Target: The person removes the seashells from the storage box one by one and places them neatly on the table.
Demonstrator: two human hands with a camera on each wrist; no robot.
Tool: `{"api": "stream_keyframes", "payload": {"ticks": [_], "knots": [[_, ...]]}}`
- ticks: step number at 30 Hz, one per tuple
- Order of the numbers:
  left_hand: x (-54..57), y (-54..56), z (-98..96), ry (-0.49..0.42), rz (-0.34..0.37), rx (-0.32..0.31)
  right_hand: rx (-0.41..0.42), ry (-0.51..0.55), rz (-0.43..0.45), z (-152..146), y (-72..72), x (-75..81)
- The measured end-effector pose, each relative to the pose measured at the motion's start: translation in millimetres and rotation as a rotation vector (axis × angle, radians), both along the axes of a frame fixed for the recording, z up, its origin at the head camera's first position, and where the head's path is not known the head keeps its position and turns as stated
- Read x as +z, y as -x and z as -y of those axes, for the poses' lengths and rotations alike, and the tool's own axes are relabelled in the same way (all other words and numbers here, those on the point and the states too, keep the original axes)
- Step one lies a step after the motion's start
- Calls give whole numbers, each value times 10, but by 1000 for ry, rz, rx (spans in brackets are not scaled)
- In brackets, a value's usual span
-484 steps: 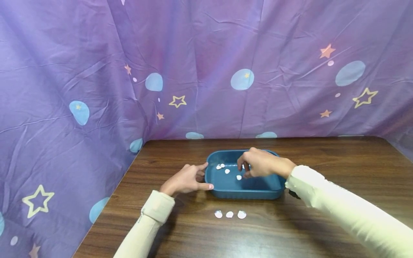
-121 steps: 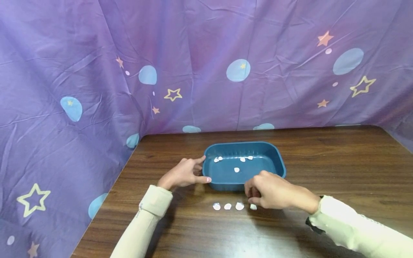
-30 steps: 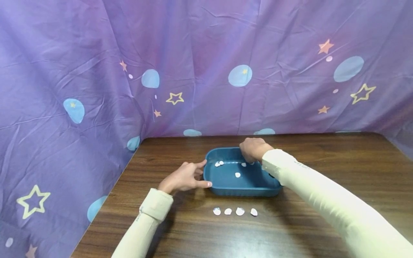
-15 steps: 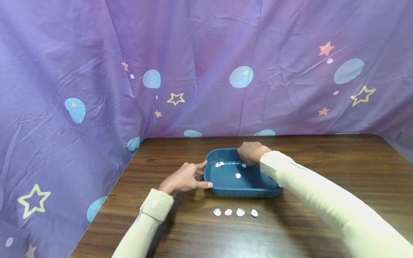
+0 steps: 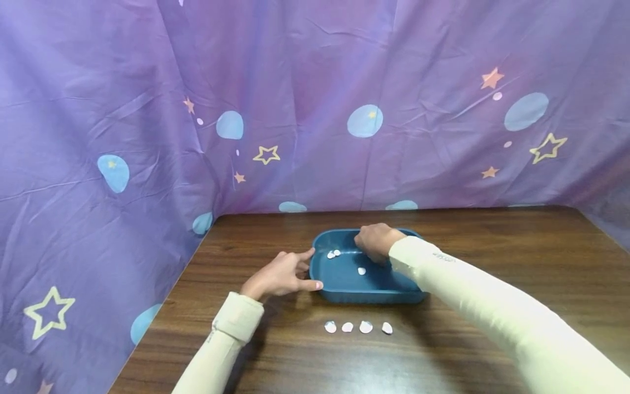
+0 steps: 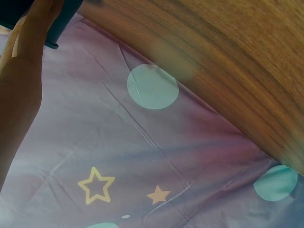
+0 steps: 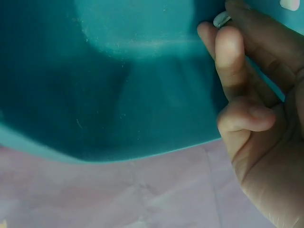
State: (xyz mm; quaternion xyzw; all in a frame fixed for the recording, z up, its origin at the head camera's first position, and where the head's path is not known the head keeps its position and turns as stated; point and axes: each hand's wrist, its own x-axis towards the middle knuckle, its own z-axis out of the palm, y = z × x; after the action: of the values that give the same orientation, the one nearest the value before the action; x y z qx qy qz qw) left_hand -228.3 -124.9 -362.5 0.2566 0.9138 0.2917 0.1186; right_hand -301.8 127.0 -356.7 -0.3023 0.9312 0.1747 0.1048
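Text: none legible | right sleeve (image 5: 492, 306): dark lettering (image 5: 444, 257) (too small to read)

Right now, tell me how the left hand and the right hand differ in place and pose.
Place: the left hand touches the left end of the blue tray from outside, while the right hand reaches down inside it.
Pose: the left hand has its thumb and forefinger spread apart along the tray's edge; the right hand pinches a small white piece.
Shared: both are bare and come out of pale sleeves.
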Motion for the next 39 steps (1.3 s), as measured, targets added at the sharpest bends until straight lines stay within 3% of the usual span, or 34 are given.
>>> {"api": "stream_keyframes", "payload": {"ticks": [16, 23, 31, 39], "knots": [[-2, 14, 2, 11, -20, -9, -94, 265, 306, -182, 59, 185], [-13, 9, -2, -8, -2, 4, -1, 325, 314, -264, 22, 261], [-7, 8, 11, 5, -30, -7, 100, 432, 273, -349, -94, 358], [-12, 4, 2, 12, -31, -12, 99, 533, 292, -469, -250, 369]]}}
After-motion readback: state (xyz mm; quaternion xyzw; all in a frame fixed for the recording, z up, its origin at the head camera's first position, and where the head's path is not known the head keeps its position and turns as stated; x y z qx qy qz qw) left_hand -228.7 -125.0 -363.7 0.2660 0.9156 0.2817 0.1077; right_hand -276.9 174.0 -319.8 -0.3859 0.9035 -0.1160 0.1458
